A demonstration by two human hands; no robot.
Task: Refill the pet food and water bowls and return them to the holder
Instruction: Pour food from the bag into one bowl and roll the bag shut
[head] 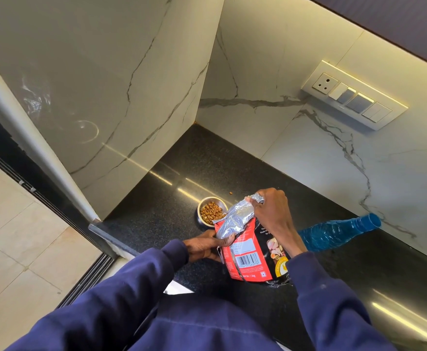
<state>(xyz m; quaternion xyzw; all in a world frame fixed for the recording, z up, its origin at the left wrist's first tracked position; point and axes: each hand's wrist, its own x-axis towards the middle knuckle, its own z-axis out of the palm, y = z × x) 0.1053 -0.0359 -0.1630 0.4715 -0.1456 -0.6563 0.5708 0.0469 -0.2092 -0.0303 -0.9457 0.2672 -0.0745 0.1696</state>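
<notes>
Bright, sharp; countertop glare, edge distortion.

Black counter bare behind bowl, up to wall corner; only one stray kibble lies there. Left of bowl, narrow strip before marble side wall. Food bag stands just beside bowl on near-right side, blocks approach there. Blue bottle stands behind right forearm. Far right counter open.

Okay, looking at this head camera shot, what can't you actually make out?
- Bowl: near side hidden by food bag.
- Bag's print: too small to read.
- Blue bottle: base hidden behind right hand and forearm.
- Water bowl, holder: not in view.
- Left hand: palm hidden.
</notes>
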